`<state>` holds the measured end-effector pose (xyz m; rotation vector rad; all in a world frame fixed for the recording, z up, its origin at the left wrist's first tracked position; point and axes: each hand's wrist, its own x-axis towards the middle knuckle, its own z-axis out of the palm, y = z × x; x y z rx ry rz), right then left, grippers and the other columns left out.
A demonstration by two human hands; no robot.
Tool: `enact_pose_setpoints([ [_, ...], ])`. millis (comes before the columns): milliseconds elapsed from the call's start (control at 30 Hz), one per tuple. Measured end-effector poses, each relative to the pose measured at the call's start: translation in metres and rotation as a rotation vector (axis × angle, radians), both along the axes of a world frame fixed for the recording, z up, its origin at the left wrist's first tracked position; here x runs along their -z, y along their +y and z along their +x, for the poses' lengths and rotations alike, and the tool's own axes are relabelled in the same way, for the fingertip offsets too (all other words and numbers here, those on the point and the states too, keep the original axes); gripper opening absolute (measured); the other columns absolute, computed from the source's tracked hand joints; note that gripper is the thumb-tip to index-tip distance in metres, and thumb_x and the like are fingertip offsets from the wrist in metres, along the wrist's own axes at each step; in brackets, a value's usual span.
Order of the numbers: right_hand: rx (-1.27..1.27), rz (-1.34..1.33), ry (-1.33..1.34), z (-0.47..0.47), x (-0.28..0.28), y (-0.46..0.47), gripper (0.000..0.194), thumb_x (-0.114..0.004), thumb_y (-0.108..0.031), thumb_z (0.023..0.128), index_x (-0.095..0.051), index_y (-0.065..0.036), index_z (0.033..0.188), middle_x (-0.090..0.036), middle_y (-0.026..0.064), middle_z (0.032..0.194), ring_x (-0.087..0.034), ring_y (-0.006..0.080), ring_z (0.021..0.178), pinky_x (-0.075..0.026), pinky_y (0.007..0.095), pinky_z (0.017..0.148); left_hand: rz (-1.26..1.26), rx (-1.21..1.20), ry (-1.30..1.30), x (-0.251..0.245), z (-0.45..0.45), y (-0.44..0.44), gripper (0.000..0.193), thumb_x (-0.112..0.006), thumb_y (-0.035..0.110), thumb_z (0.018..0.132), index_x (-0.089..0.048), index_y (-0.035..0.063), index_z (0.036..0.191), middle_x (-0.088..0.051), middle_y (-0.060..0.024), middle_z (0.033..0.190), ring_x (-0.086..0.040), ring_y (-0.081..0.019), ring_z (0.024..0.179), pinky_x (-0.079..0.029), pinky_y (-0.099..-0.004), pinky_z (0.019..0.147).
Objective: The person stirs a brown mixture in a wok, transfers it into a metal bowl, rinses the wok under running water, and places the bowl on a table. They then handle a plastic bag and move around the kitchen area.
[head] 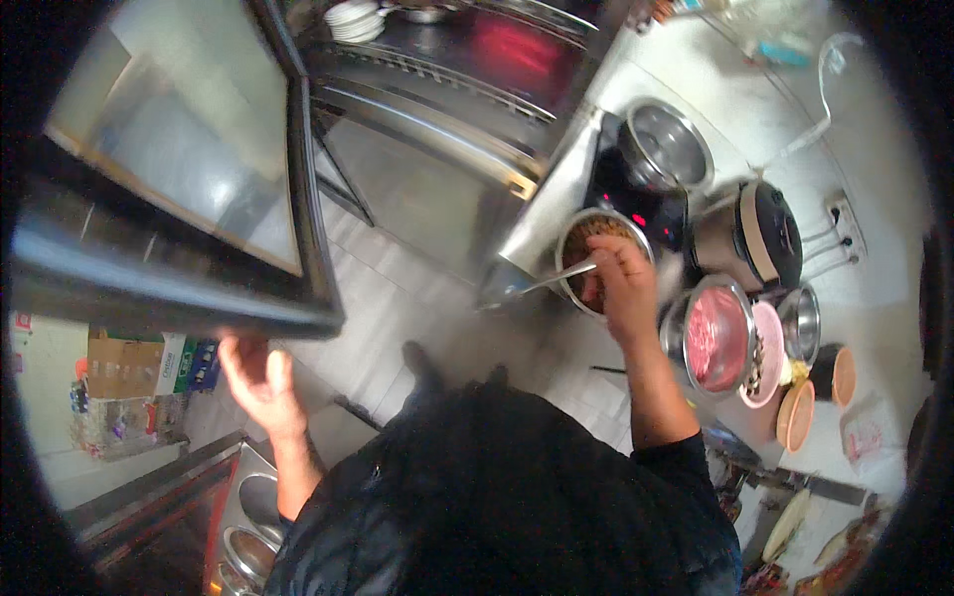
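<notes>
My right hand (624,287) is closed around the handle of a metal utensil (555,277), probably a spoon or ladle. Its far end points left, out past the rim, and is blurred. Beneath that hand a metal pot (647,249) holds a brown, grainy food, partly hidden by my fingers. On the other side, my left hand (261,384) has its fingers and thumb apart. Its fingertips are at the lower edge of a dark-framed glass door (317,223) that stands swung out; whether they touch it cannot be told.
On the right counter stand an induction cooker (607,167), an empty-looking steel bowl (667,141), an electric cooker (734,235), a bowl of pink meat (719,335) and a pink basket (768,350). White plates (355,21) sit at the back. Steel containers (253,551) line the lower left.
</notes>
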<state>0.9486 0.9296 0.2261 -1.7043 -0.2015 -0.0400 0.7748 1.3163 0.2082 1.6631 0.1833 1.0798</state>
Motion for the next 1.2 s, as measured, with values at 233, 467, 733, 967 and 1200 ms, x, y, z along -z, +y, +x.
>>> enact_pose_setpoints([
  [233,0.125,-0.120,-0.075,-0.068,-0.032,-0.140,0.016,-0.056,-0.007,0.092,-0.063,-0.004,0.106,-0.058,0.0003,0.074,-0.053,0.0070,0.058,-0.044,0.0217,0.052,-0.018,0.391,0.022,-0.022,0.092,-0.109,0.063,-0.070,0.004,0.081,-0.041,-0.0004,0.137,-0.047,-0.0115,0.132,-0.049,-0.0214,0.118,-0.044,-0.0356,0.096],
  [467,-0.027,0.150,0.188,-0.118,-0.022,-0.168,0.018,-0.058,-0.015,0.088,-0.064,-0.005,0.102,-0.059,0.0006,0.076,-0.052,0.0066,0.055,-0.041,0.0219,0.045,0.065,0.515,0.068,-0.029,0.149,-0.176,0.067,-0.071,0.006,0.082,-0.039,0.0029,0.141,-0.046,-0.0118,0.138,-0.044,-0.0222,0.126,-0.045,-0.0355,0.095],
  [733,0.295,0.135,0.308,-0.104,-0.013,-0.203,0.014,-0.058,-0.016,0.090,-0.062,-0.003,0.092,-0.061,0.0035,0.067,-0.051,0.0076,0.050,-0.039,0.0217,0.044,-0.047,0.685,0.492,0.081,0.162,-0.238,0.038,-0.065,0.001,0.083,-0.051,0.0043,0.119,-0.055,-0.0031,0.109,-0.055,-0.0163,0.104,-0.052,-0.0300,0.083],
  [967,0.554,-0.326,-0.031,-0.041,0.054,-0.196,0.015,-0.056,-0.017,0.094,-0.061,-0.004,0.095,-0.066,0.0063,0.074,-0.054,0.0077,0.054,-0.041,0.0210,0.046,-0.522,0.833,0.958,0.132,0.213,-0.283,0.036,-0.053,0.004,0.089,-0.049,0.0070,0.125,-0.058,-0.0041,0.108,-0.059,-0.0188,0.098,-0.053,-0.0342,0.074],
  [1200,0.426,-0.172,0.232,-0.045,0.065,-0.179,0.016,-0.055,-0.016,0.094,-0.059,-0.001,0.095,-0.064,0.0071,0.072,-0.057,0.0101,0.055,-0.047,0.0249,0.046,-0.484,0.835,0.967,0.144,0.230,-0.289,0.038,-0.054,0.004,0.091,-0.045,0.0052,0.128,-0.058,-0.0067,0.104,-0.059,-0.0186,0.094,-0.055,-0.0319,0.067],
])
